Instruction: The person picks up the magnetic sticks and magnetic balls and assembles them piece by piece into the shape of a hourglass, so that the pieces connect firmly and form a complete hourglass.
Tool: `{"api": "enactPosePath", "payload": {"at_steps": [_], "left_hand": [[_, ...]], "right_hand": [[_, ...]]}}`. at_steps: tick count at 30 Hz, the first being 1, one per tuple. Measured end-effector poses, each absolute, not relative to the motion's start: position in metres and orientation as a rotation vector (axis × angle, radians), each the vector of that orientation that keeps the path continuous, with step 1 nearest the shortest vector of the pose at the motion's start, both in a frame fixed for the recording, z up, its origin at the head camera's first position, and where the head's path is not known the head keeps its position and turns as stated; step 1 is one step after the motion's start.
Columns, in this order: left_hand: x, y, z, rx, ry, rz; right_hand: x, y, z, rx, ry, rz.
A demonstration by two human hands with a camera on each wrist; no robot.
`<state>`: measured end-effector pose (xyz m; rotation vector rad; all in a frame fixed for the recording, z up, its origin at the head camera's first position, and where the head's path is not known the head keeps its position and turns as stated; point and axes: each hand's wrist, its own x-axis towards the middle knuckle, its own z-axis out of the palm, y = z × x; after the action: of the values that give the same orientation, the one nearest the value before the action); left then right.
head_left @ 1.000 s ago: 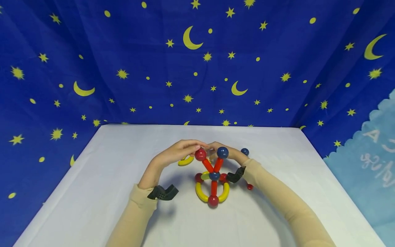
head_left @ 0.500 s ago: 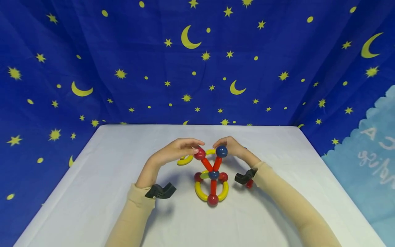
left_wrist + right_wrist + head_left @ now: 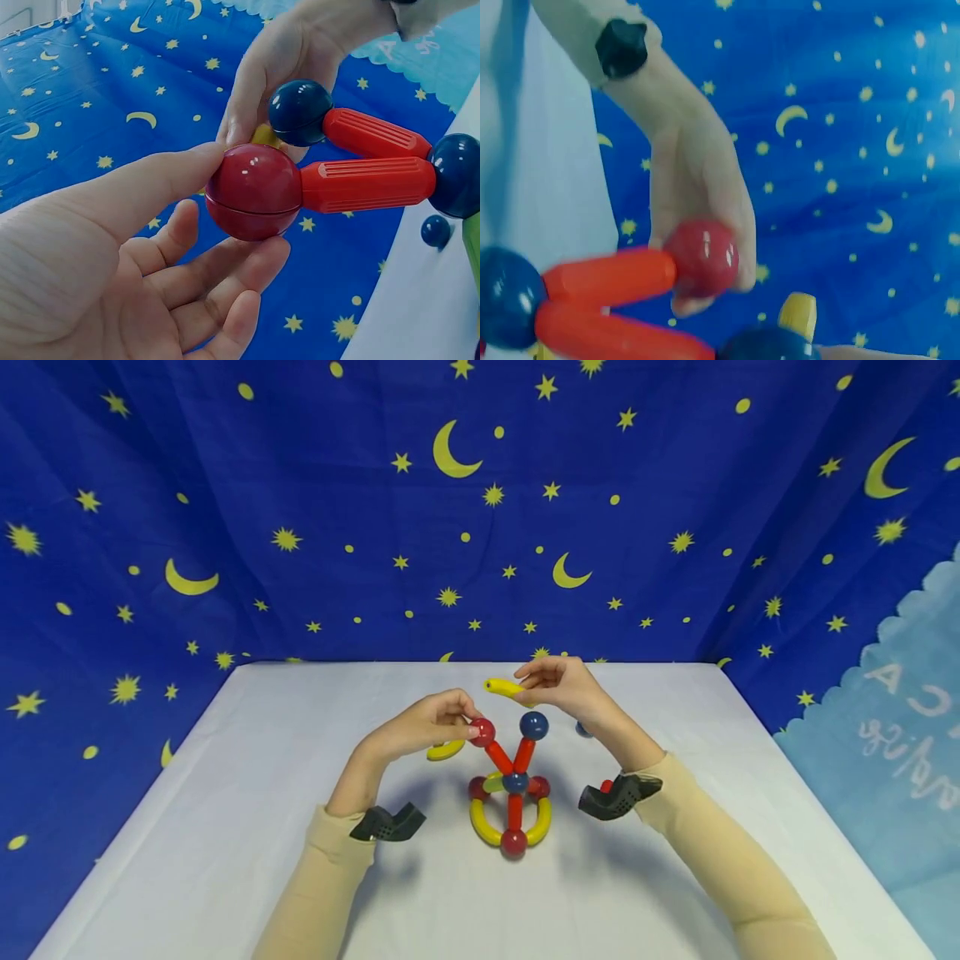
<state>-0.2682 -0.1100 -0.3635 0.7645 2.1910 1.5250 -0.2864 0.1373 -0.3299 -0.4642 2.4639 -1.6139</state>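
Observation:
A magnetic ball-and-stick structure stands on the table. Its base is a ring of yellow curved sticks (image 3: 485,827) and red balls (image 3: 513,843). From a central blue ball (image 3: 515,783) two red sticks (image 3: 367,184) rise in a V, topped by a red ball (image 3: 482,732) and a blue ball (image 3: 534,726). My left hand (image 3: 423,727) pinches that red top ball between thumb and fingers. Behind and above the blue top ball, my right hand (image 3: 564,689) holds a loose yellow curved stick (image 3: 501,686) by one end, its other end pointing left.
Another yellow curved stick (image 3: 446,750) lies on the white table (image 3: 285,752) beyond my left hand. A loose blue ball (image 3: 436,231) lies on the right, partly hidden in the head view by my right wrist. A small red piece (image 3: 606,786) shows behind the right wrist camera.
My right hand has moved from behind the structure, close to my left hand, up and right, lifting the yellow curved stick. The left hand stays at the red ball, its fingers now curled closer.

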Motion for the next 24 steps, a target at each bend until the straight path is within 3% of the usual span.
{"api": "enactPosePath", "payload": {"at_steps": [24], "left_hand": [[-0.268,-0.111,-0.363,0.778,2.212,1.52]], "right_hand": [[-0.256,0.122,-0.342,-0.404,2.587,-1.714]]}}
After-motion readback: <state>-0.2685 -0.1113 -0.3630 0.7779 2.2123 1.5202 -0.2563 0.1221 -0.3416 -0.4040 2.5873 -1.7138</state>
